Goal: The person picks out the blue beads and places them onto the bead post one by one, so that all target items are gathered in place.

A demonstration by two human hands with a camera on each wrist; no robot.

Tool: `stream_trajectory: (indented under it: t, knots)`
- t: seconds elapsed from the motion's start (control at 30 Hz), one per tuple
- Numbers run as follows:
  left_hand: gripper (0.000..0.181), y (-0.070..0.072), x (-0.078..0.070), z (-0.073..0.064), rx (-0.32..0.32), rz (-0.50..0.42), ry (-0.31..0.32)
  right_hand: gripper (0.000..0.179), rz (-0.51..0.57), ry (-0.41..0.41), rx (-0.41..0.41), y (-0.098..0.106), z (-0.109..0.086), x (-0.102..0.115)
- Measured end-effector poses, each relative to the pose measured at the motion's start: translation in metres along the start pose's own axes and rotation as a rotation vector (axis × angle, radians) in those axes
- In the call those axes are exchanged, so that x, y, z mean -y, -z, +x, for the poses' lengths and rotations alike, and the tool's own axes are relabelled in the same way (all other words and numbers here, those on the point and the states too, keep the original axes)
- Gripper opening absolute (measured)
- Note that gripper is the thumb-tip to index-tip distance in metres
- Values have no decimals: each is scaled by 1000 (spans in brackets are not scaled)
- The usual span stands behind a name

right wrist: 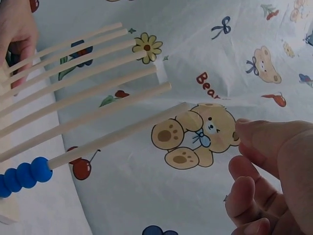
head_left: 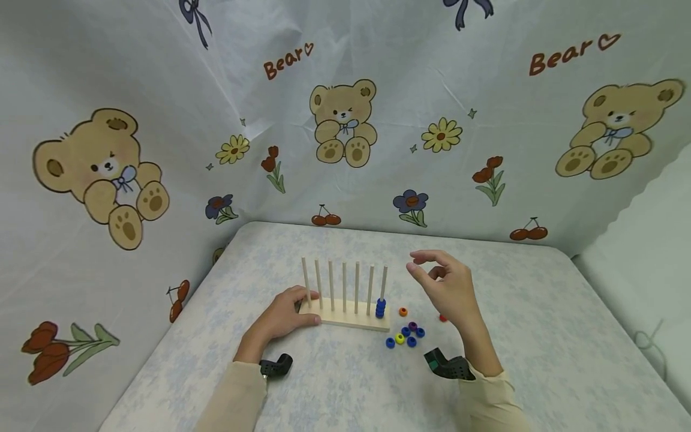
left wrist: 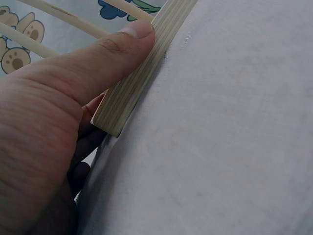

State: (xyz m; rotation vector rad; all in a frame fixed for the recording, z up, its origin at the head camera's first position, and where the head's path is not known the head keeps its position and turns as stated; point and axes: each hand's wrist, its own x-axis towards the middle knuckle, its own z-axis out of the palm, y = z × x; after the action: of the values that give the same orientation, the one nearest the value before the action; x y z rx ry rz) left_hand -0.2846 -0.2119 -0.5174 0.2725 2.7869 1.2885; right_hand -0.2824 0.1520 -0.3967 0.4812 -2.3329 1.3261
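A pale wooden peg rack (head_left: 349,320) stands on the table, with a row of several upright pegs. My left hand (head_left: 282,314) grips its left end, the thumb (left wrist: 122,51) lying along the front edge and the fingers mostly hidden behind. On the rightmost peg sits a stack of blue beads (right wrist: 30,172). My right hand (head_left: 447,287) is raised to the right of that peg, thumb and forefinger apart, the other fingers loosely bent and holding nothing. Below it on the table lie loose beads: orange (head_left: 403,312), purple (head_left: 412,326), yellow (head_left: 399,339), several blue (head_left: 411,342) and red (head_left: 443,318).
The table (head_left: 540,336) has a pale mottled cover. Behind it hangs a white cloth (head_left: 399,36) printed with bears, flowers and cherries. A thin pale cord (head_left: 650,342) shows at the right, beyond the table edge.
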Motion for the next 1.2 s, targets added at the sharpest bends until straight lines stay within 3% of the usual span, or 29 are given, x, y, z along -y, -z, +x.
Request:
stream_trajectory:
  t: [0.47, 0.9, 1.2]
  knots:
    - [54, -2, 0, -4, 19, 4, 10, 24, -45, -25, 4, 11, -5, 2]
    - [56, 0, 1, 6, -4, 11, 8, 25, -53, 15, -11, 24, 1, -3]
    - [61, -1, 0, 4, -4, 0, 1, 25, -113, -21, 34, 29, -5, -10]
